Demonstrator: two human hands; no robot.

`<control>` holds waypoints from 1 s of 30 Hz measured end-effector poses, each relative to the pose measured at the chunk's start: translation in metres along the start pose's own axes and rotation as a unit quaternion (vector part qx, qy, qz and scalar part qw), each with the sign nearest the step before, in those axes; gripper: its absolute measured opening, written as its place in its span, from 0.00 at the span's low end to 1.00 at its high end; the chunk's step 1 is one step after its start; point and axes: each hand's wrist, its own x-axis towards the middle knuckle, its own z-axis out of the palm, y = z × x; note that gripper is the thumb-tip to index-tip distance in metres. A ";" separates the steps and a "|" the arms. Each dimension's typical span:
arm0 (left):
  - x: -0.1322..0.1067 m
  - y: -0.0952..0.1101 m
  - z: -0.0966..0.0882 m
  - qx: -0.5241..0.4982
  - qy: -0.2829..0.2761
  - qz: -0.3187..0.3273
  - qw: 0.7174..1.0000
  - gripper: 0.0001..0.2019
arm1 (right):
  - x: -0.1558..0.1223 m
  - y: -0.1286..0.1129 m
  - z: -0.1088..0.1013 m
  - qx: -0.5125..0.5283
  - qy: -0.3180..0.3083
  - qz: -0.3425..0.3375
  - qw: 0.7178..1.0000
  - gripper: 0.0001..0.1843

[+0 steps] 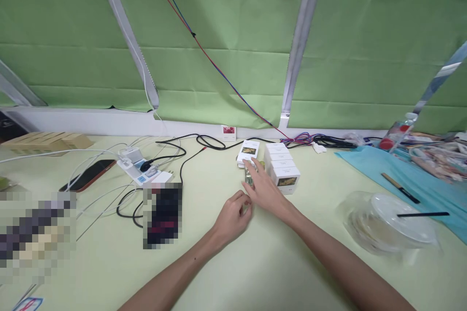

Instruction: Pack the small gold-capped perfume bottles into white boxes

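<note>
My left hand (232, 217) rests on the pale green table (255, 262) with its fingers curled in a loose pinch; what lies in them is hidden. My right hand (266, 189) reaches forward just beyond it, fingers stretched out and apart, fingertips at a small glass bottle (249, 176). Behind the bottle lies a white box (248, 152) with a yellow picture. To the right of my fingers stands a row of several white boxes (282, 165), the nearest one showing the same yellow picture on its front.
A white power strip (140, 167) with black and white cables lies at left, beside a phone (89, 175). A clear lidded bowl (392, 223) with a black stick sits at right, on the edge of a blue cloth (412, 180). Green fabric hangs behind.
</note>
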 end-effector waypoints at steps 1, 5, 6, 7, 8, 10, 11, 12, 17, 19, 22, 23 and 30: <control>0.000 0.000 0.000 0.002 0.002 -0.003 1.000 0.08 | 0.005 -0.001 0.001 -0.013 0.001 0.009 1.000 0.34; 0.000 -0.001 -0.001 0.006 0.008 -0.016 1.000 0.09 | 0.018 -0.004 0.007 -0.043 -0.003 0.045 0.998 0.34; 0.000 -0.001 -0.002 0.007 0.009 -0.017 1.000 0.10 | 0.019 -0.005 0.008 -0.046 -0.005 0.051 0.998 0.34; 0.000 -0.001 -0.002 0.009 0.008 -0.018 1.000 0.10 | 0.019 -0.005 0.008 -0.049 -0.006 0.054 0.997 0.33; 0.000 -0.001 -0.002 0.010 0.007 -0.017 1.000 0.10 | 0.019 -0.004 0.009 -0.052 -0.006 0.056 0.997 0.33; 0.000 -0.002 -0.001 0.015 0.004 -0.016 1.000 0.10 | 0.018 -0.002 0.009 -0.054 -0.005 0.053 0.997 0.32; 0.000 -0.003 -0.001 0.019 0.002 -0.015 1.000 0.09 | 0.017 -0.001 0.009 -0.053 -0.004 0.048 0.997 0.31; 0.001 -0.003 -0.001 0.022 -0.001 -0.015 1.000 0.09 | 0.017 0.001 0.009 -0.051 -0.003 0.044 0.998 0.31; 0.002 -0.004 -0.001 0.035 0.011 -0.025 0.999 0.09 | 0.016 0.005 0.007 -0.054 0.008 0.019 0.998 0.26; 0.003 -0.004 -0.001 0.038 0.026 -0.033 0.998 0.09 | 0.017 0.005 0.004 -0.055 0.006 0.012 0.998 0.22; 0.004 -0.005 -0.003 0.036 0.058 -0.053 0.996 0.07 | 0.019 0.002 -0.002 -0.055 -0.004 0.000 0.998 0.17; 0.004 -0.005 -0.004 0.035 0.071 -0.065 0.995 0.06 | 0.020 0.001 -0.004 -0.056 -0.009 -0.005 0.998 0.15; 0.008 -0.005 -0.011 0.018 0.157 -0.115 0.981 0.15 | 0.024 -0.008 -0.021 -0.069 -0.074 -0.022 0.995 0.15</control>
